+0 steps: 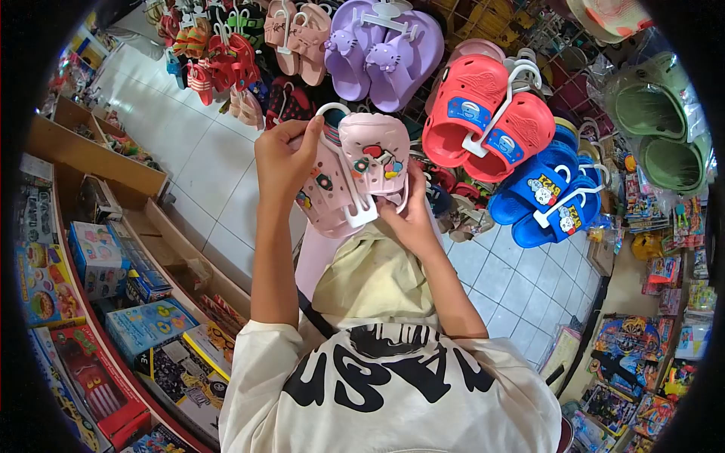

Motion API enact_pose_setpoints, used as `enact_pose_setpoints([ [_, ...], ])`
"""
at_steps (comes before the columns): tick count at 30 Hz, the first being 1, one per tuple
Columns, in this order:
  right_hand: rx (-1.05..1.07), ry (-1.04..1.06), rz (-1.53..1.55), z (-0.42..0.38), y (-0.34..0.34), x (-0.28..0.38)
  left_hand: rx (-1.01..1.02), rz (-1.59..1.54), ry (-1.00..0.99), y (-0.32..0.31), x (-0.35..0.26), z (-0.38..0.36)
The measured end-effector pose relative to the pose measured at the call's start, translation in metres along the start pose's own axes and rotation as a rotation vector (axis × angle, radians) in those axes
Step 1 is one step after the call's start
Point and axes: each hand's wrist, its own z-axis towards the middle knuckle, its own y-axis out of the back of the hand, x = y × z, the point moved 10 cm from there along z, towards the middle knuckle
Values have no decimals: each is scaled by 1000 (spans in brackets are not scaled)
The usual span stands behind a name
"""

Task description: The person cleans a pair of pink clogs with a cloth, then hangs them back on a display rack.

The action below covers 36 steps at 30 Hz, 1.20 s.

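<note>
I hold a pair of pink clogs (361, 170) with small charms, clipped on a white plastic hanger, up in front of a shoe display. My left hand (285, 155) grips the upper left of the pair near the hanger's hook. My right hand (410, 215) supports the clogs from below and behind, fingers partly hidden by them. Both forearms rise from my white shirt with black lettering.
Hanging around are purple clogs (385, 49), red clogs (487, 113), blue clogs (547, 196), green clogs (657, 124) in plastic and small sandals (223, 64). Wooden shelves (98, 158) with boxed toys run along the left. More toys fill the right. White tiled floor (204, 158) lies below.
</note>
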Motion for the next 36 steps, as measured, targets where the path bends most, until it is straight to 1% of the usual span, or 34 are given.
enact_pose_setpoints([
  [1,6,18,45,0,-3,2,-12,-8,8,1,2,0],
  [2,15,-22,19,-2,-1,-11,-24,-6,-8,3,3,1],
  [5,109,-70,-162,-4,-4,2,-38,-1,-38,8,2,2],
  [6,118,-153,-38,-5,-2,-1,-24,-3,-36,10,-2,2],
  [9,112,91,-495,5,11,27,29,-6,-81,5,-5,0],
  [10,47,222,-512,14,14,46,52,-8,-105,1,-6,-2],
  [13,113,339,-575,41,-7,90,96,-22,-327,-13,-26,-7],
  [14,118,342,-701,51,-14,90,91,15,-372,-15,-35,-9],
  [17,226,-74,-531,62,-12,54,-31,130,-442,-7,-41,-12],
  [18,247,56,-588,61,-16,55,2,101,-397,-8,-37,-9],
  [21,337,-243,-386,46,-11,20,100,38,-251,-11,-22,-11],
  [22,353,-257,-405,43,-12,22,128,27,-203,-14,-18,-13],
  [23,360,-218,-428,43,-12,25,155,15,-161,-18,-14,-15],
  [25,371,-138,-475,43,-12,31,181,-5,-169,-20,-18,-16],
  [27,200,132,-555,57,-14,63,199,-17,-180,-22,-22,-16],
  [29,183,174,-597,70,-22,82,184,4,-280,-24,-38,-19],
  [31,316,-8,-596,83,-37,80,176,49,-346,-24,-49,-21],
  [33,270,-49,-441,90,-35,69,175,109,-375,-23,-55,-23],
  [35,252,-67,-323,94,-33,58,179,78,-286,-22,-54,-16],
  [36,212,-34,-357,94,-35,68,181,62,-238,-21,-52,-14],
])
